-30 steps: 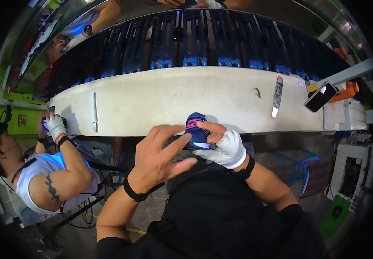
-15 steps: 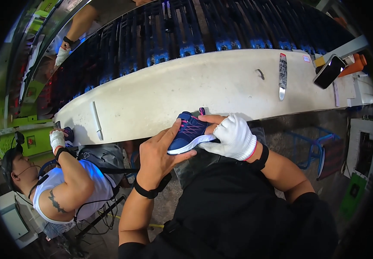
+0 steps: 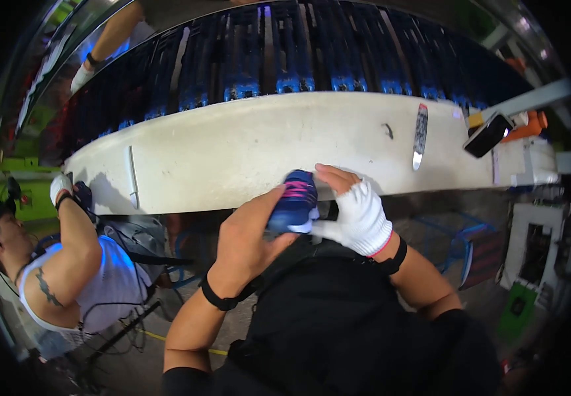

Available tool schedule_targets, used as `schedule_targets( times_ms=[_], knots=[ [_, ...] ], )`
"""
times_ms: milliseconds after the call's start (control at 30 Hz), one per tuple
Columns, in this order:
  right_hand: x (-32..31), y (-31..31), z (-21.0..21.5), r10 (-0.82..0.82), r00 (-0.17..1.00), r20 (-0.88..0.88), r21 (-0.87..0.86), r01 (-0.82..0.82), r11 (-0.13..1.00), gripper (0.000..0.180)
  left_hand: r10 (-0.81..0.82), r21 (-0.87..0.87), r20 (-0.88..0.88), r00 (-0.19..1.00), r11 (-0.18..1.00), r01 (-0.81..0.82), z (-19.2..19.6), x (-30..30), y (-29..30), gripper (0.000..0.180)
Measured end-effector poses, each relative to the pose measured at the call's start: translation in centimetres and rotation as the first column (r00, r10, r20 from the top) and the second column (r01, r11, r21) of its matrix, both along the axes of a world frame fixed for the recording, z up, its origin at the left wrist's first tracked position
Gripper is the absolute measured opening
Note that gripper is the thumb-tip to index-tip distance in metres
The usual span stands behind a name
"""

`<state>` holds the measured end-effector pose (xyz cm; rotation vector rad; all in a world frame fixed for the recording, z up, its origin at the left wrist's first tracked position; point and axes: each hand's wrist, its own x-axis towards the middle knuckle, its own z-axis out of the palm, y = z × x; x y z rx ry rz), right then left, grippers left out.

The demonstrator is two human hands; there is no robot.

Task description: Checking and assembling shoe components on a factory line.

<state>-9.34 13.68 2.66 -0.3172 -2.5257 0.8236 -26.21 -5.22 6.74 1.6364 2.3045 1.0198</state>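
A small dark blue sneaker [image 3: 293, 206] with pink laces and a pale sole is in front of me, at the near edge of the white worktop. My bare left hand [image 3: 247, 237] grips it from the left, fingers along its side and thumb underneath. On the shoe's other side is my right hand [image 3: 361, 221], in a white knit glove with bare fingertips. Its fingers stretch out apart above the worktop edge, and its thumb comes close to the sole; whether it touches is hard to make out.
On the white worktop [image 3: 233, 152] lie a knife with a wrapped handle [image 3: 421, 132], a small dark scrap [image 3: 388, 131] and a white-handled tool [image 3: 131, 175]. A phone [image 3: 489, 135] is mounted at the right. Beyond runs a slatted conveyor [image 3: 292, 53]. A co-worker [image 3: 67, 277] sits left.
The sneaker has turned, its toe now pointing more toward me. My right hand has let go of it and spread its fingers. The view has shifted slightly.
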Motion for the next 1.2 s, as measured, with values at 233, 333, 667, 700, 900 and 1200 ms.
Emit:
schedule_targets(
  times_ms=[233, 333, 667, 700, 900, 1200],
  knots=[
    [1.0, 0.2, 1.4, 0.115, 0.964, -0.240, -0.369, -0.201, 0.907, 0.079, -0.056, 0.441, 0.072, 0.996, 0.897, 0.019, -5.9, 3.2, 2.8, 0.047],
    [1.1, 0.4, 0.3, 0.099, 0.978, -0.182, -0.328, -0.155, 0.932, 0.072, -0.122, 0.512, 0.082, 0.989, 0.857, 0.063, -6.1, 3.2, 2.9, 0.038],
    [0.2, -0.2, -0.3, 0.087, 0.933, -0.349, -0.372, -0.223, 0.901, 0.072, -0.162, 0.354, 0.363, 0.918, 0.935, 0.025, -5.1, 4.5, 2.3, 0.045],
    [0.1, 0.1, -0.2, 0.120, 0.931, -0.343, -0.357, -0.248, 0.900, 0.072, -0.200, 0.375, 0.388, 0.900, 0.926, 0.044, -5.2, 4.6, 2.2, 0.047],
    [-0.4, 2.1, 0.8, 0.369, 0.879, -0.301, -0.278, -0.451, 0.848, 0.071, -0.369, 0.515, 0.158, 0.916, 0.822, 0.242, -5.8, 2.6, 2.0, 0.040],
    [-0.2, 1.1, 0.9, 0.375, 0.867, -0.328, -0.148, -0.439, 0.886, 0.053, -0.304, 0.301, 0.216, 0.928, 0.925, 0.233, -5.5, 0.6, 0.7, 0.046]
  ],
)
